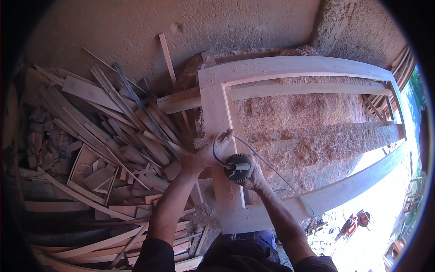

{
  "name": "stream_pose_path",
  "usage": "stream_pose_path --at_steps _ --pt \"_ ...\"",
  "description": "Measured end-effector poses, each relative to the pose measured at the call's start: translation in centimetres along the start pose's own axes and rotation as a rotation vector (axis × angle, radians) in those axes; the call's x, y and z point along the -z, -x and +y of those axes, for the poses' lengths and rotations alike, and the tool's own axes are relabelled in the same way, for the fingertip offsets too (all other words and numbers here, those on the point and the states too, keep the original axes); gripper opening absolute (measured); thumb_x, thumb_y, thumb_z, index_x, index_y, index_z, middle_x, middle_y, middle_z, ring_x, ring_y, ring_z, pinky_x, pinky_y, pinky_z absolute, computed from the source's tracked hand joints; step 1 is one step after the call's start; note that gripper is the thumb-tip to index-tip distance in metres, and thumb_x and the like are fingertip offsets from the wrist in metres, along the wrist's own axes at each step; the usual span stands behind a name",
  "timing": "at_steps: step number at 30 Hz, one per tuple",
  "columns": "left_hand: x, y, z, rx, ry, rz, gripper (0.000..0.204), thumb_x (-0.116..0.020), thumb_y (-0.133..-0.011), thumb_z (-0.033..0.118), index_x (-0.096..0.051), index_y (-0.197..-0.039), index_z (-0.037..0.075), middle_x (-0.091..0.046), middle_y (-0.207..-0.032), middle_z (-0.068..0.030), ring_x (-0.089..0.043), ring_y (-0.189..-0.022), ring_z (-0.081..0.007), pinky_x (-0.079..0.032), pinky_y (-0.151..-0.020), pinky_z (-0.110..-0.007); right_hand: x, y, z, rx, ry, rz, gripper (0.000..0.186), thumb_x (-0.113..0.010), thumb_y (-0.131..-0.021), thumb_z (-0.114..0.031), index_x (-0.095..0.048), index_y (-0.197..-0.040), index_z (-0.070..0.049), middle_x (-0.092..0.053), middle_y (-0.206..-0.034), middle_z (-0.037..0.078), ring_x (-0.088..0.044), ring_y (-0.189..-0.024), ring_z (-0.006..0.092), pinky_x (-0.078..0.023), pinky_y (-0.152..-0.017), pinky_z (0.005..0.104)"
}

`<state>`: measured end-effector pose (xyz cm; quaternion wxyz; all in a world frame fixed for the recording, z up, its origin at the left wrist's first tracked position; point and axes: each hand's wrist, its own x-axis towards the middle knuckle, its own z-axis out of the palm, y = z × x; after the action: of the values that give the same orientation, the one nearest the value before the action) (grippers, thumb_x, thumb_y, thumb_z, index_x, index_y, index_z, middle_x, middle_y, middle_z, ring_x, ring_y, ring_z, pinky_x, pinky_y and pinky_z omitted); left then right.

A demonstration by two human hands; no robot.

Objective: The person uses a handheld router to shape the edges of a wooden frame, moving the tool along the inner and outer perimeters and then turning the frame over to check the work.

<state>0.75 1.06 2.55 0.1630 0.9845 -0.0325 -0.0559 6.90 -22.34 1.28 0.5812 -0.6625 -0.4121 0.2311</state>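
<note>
A large pale wooden frame [212,102] with a curved outer side lies in front of me, dotted with wood chips. On its near-left member my right hand [257,177] grips a corded power tool [239,168], which looks like a router, by its body. The tool's round, ribbed black top faces up; its base and bit are hidden. My left hand [216,148] rests over the same member, just beyond the tool, with its fingers closed around the dark power cord [272,166]. From there the cord loops back to the tool and runs right across the frame.
Wood shavings [299,111] heap beneath and inside the frame, around supporting beams [180,100]. Loose offcuts and boards [97,97] pile up on the left. A rough wall [253,27] rises behind. A red power tool [351,225] lies on the sunlit ground at right.
</note>
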Motion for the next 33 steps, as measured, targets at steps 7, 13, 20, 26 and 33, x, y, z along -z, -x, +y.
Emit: stream_pose_path --at_steps 7,13,20,26,33 --pt "4.9 -5.6 -1.9 -0.027 -0.126 0.131 0.101 -0.067 -0.080 0.009 -0.015 -0.167 0.006 -0.035 -0.166 -0.0178 -0.039 -0.150 -0.0351 -0.035 -0.123 -0.052 -0.5 -1.6 2.1 0.006 -0.056 -0.003 0.079 -0.093 -0.067 -0.016 -0.057 -0.136 -0.008 -0.066 -0.129 0.006 -0.063 -0.120 0.0192 -0.051 -0.105 0.0347" --pt "9.0 -9.7 -0.9 -0.164 -0.188 0.200 0.098 -0.055 -0.080 -0.010 -0.019 -0.168 0.014 -0.042 -0.163 -0.0165 -0.045 -0.147 -0.0334 -0.038 -0.122 -0.049 -1.4 -3.5 2.3 -0.086 -0.285 0.035 0.075 -0.096 -0.065 -0.023 -0.063 -0.131 -0.009 -0.065 -0.127 0.009 -0.064 -0.117 0.0272 -0.050 -0.103 0.0387" --pt "11.7 -11.8 -1.9 -0.278 -0.458 0.291 0.096 -0.057 -0.083 -0.007 -0.025 -0.167 0.026 -0.045 -0.163 0.0014 -0.049 -0.145 -0.0222 -0.035 -0.123 -0.053 -1.1 -6.0 0.3 -0.069 -0.441 0.053 0.079 -0.095 -0.067 -0.022 -0.060 -0.137 -0.008 -0.065 -0.131 0.009 -0.063 -0.120 0.0245 -0.049 -0.106 0.0347" --pt "13.5 -12.4 -3.4 -0.285 -0.409 0.249 0.086 -0.055 -0.084 -0.002 -0.036 -0.163 0.026 -0.052 -0.159 0.0024 -0.049 -0.145 -0.0206 -0.032 -0.124 -0.054 -0.2 -8.5 1.5 0.020 -0.148 0.019 0.083 -0.091 -0.070 -0.012 -0.053 -0.143 -0.009 -0.063 -0.135 0.006 -0.060 -0.125 0.0190 -0.049 -0.109 0.0349" --pt "14.1 -11.7 -6.9 -0.324 -0.435 0.311 0.074 -0.052 -0.093 0.008 -0.037 -0.163 0.027 -0.049 -0.161 -0.0017 -0.046 -0.148 -0.0209 -0.028 -0.126 -0.054 0.7 -12.0 -1.8 0.127 -0.081 -0.009 0.072 -0.087 -0.074 -0.025 -0.058 -0.138 -0.008 -0.065 -0.132 0.011 -0.063 -0.120 0.0267 -0.049 -0.105 0.0360"
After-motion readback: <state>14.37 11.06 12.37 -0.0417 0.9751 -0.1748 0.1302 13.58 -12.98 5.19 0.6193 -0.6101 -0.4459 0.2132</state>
